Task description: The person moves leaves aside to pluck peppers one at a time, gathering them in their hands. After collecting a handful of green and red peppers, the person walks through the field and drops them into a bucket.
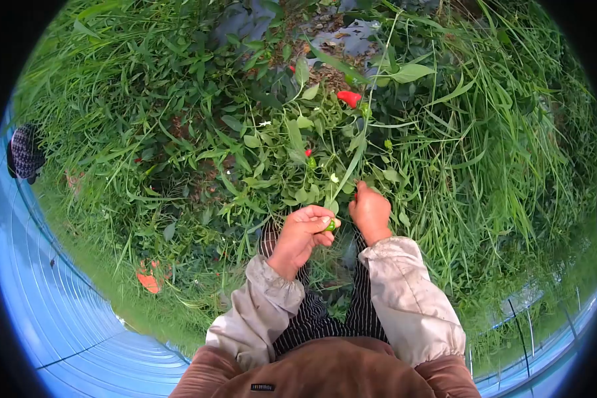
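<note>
My left hand (300,239) pinches a small green pepper (331,225) between thumb and fingers, in front of my knees. Close by on its right, my right hand (370,211) is closed among the leaves of a pepper plant (305,194). Its fingertips are partly hidden, with a hint of red beside them, so what it grips cannot be made out. Farther up the plant hangs a large red pepper (349,99). A smaller red pepper (308,152) shows among the leaves nearer my hands.
Tall grass (511,146) crowds the plants on both sides. Dark plastic sheeting (355,36) covers soil at the top. An orange-red object (148,278) lies in the grass at lower left. A patterned dark item (26,151) stands at the far left edge, partly cut off.
</note>
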`<state>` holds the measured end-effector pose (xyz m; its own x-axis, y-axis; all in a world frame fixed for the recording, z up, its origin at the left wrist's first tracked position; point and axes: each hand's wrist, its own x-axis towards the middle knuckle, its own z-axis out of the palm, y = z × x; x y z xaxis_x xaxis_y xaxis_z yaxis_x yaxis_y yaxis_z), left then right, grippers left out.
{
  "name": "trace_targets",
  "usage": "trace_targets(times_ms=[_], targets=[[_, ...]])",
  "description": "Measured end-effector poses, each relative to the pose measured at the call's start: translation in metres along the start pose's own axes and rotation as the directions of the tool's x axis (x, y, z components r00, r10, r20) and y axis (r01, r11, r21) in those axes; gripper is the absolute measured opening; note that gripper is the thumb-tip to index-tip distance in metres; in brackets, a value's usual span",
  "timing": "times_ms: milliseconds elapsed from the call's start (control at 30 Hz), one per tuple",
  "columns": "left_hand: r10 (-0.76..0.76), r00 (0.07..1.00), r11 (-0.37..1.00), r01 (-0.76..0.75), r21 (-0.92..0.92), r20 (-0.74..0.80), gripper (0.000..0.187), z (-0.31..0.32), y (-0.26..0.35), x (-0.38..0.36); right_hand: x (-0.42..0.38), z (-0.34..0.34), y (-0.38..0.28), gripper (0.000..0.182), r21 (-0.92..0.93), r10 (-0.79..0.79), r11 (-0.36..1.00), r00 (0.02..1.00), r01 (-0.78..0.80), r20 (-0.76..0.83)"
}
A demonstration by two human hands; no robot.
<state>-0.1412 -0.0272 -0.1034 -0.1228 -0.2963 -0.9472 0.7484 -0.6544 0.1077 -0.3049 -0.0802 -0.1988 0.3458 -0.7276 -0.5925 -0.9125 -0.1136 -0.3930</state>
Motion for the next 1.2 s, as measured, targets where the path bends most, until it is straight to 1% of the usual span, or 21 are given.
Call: trace_targets(times_ms=[67,200,267,333,367,433,467,533,567,600,667,733,767,800,867,933,967,1000,1067,1133,1200], targets=[[-0.022,0.995,0.998,0.016,0.06,0.098,0.014,0.016,0.008,-0.013,-0.001,0.007,0.005,0.021,-0.021,0.008,1.0,1.0,-0.009,-0.004],[0.191,0.972,0.977,-0.175,-0.123,0.138,0.014,0.024,0.056,0.015,-0.006,0.019,0.01,0.02,-0.037,-0.023,0.999,1.0,0.023,-0.014],[0.166,0.984,0.986,-0.166,-0.011,0.056,0.021,0.052,0.09,0.033,-0.008,0.021,0.009,0.02,-0.047,-0.029,0.998,0.999,0.028,-0.02],[0.24,0.962,0.883,-0.272,0.381,0.131,0.033,0.075,0.111,0.06,-0.007,0.02,0.005,0.022,-0.053,-0.021,0.998,1.0,0.021,0.0],[0.29,0.945,0.793,-0.327,0.514,0.153,0.046,0.089,0.12,0.07,-0.008,0.02,0.005,0.022,-0.051,-0.017,0.999,1.0,0.017,0.0],[0.584,0.79,0.521,-0.542,0.659,0.188,0.068,0.106,0.122,0.092,-0.009,0.019,0.004,0.022,-0.051,-0.04,0.998,0.999,0.041,0.012],[0.582,0.79,0.519,-0.543,0.661,0.193,0.068,0.109,0.127,0.1,-0.009,0.019,0.005,0.022,-0.049,-0.035,0.998,0.999,0.036,0.009],[0.641,0.603,-0.046,-0.588,0.807,0.475,0.068,0.113,0.136,0.119,-0.01,0.021,0.006,0.024,-0.056,-0.023,0.998,0.999,0.025,0.023],[0.673,0.124,-0.497,-0.655,0.57,0.729,0.05,0.12,0.139,0.125,-0.01,0.02,0.006,0.024,-0.053,-0.019,0.998,1.0,0.02,0.022],[0.669,0.127,-0.497,-0.655,0.569,0.732,0.05,0.121,0.137,0.124,-0.011,0.019,0.006,0.025,-0.059,-0.018,0.998,1.0,0.019,0.022],[0.584,0.611,-0.404,-0.351,0.845,0.534,0.032,0.126,0.135,0.107,-0.011,0.02,0.007,0.025,-0.059,-0.017,0.998,1.0,0.018,0.021],[0.572,0.637,-0.441,-0.293,0.848,0.517,0.029,0.136,0.132,0.074,-0.01,0.021,0.011,0.027,-0.043,-0.005,0.999,1.0,0.005,0.002],[0.319,0.899,0.152,-0.362,0.92,0.301,0.029,0.138,0.132,0.053,-0.009,0.021,0.012,0.027,-0.037,-0.003,0.999,1.0,0.003,0.003],[-0.092,0.969,0.669,-0.11,0.735,0.229,0.029,0.137,0.128,0.036,-0.009,0.02,0.014,0.027,-0.019,0.004,1.0,1.0,-0.004,-0.001],[-0.17,0.897,0.885,-0.042,0.463,0.407,0.027,0.13,0.11,0.018,-0.009,0.021,0.015,0.028,0.008,0.003,1.0,1.0,-0.003,-0.004],[-0.19,0.863,0.938,0.019,0.346,0.469,0.022,0.119,0.093,0.015,-0.009,0.032,0.024,0.027,0.206,0.015,0.978,1.0,-0.016,0.006],[-0.156,0.867,0.962,0.024,0.272,0.473,0.019,0.112,0.085,0.016,-0.008,0.072,0.04,0.026,0.305,0.012,0.952,0.999,-0.024,0.042],[-0.122,0.871,0.98,0.031,0.194,0.476,0.018,0.105,0.079,0.018,-0.007,0.058,0.033,0.026,0.304,0.014,0.952,0.999,-0.026,0.042],[0.045,0.887,0.999,-0.036,-0.028,0.46,0.019,0.09,0.076,0.029,-0.009,0.03,0.018,0.024,-0.005,-0.031,1.0,0.999,0.031,0.008],[0.104,0.964,0.994,-0.094,-0.055,0.246,0.017,0.072,0.087,0.057,-0.012,0.021,0.014,0.021,-0.052,-0.039,0.998,0.999,0.04,0.022],[0.24,0.97,0.929,-0.242,0.281,0.042,0.022,0.074,0.105,0.08,-0.011,0.022,0.013,0.019,-0.099,-0.06,0.993,0.998,0.062,0.026]])
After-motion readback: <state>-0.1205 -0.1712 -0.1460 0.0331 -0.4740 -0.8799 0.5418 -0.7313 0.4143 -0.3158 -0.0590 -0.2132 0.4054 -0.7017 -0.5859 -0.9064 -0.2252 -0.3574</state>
